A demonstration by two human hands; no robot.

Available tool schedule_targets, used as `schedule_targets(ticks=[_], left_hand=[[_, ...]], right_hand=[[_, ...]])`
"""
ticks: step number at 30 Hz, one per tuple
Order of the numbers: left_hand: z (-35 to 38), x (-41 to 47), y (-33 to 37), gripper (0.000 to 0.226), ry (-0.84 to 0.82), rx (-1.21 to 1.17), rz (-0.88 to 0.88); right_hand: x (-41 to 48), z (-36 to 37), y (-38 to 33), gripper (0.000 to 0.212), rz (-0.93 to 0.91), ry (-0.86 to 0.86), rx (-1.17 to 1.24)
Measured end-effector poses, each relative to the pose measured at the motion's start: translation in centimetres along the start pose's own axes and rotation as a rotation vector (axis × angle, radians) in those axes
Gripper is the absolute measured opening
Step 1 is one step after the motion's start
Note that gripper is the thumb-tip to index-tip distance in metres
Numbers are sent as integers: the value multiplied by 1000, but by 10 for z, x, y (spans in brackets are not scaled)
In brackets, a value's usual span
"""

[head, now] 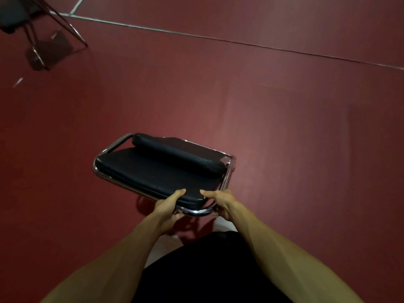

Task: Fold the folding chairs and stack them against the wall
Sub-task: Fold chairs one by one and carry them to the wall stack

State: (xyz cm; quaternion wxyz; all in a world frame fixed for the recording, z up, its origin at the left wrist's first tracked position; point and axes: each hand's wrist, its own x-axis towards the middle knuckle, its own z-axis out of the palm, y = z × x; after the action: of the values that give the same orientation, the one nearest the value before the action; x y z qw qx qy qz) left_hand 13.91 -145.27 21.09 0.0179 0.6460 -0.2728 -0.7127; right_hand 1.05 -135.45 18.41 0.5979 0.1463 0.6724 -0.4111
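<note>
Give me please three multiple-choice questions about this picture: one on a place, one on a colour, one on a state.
1. Where does the second chair stand?
A. upper left of the view
B. lower right of the view
C. on top of the held chair

2. What colour is the floor?
A. grey
B. dark red
C. green

3. How do the hands meet the nearer chair?
A. both grip its near end
B. only one touches it
C. neither touches it

Answers:
1 A: its dark seat and thin metal legs show in the upper left corner.
2 B: the floor is dark red all around both chairs.
3 A: the left hand and the right hand curl round the chrome frame at the near end.
</note>
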Motion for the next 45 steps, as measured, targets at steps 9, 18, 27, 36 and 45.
schedule_targets(ticks=[9, 18, 27, 36, 45], left_hand=[[-147, -32, -78, 23, -114, 168, 94], [-247, -76, -189, 29, -58, 153, 21], [-237, -143, -324, 25, -51, 123, 38], [-215, -218, -494, 36, -5, 67, -1], [-236, -272, -602, 37, -10, -10, 1]], right_hand=[[-69, 97, 147, 29, -23, 53, 167], [-120, 133, 287, 33, 72, 27, 139], [-155, 61, 402, 28, -2, -39, 104], [-221, -42, 525, 24, 7, -63, -71], [-270, -74, 633, 36, -1, -56, -64]])
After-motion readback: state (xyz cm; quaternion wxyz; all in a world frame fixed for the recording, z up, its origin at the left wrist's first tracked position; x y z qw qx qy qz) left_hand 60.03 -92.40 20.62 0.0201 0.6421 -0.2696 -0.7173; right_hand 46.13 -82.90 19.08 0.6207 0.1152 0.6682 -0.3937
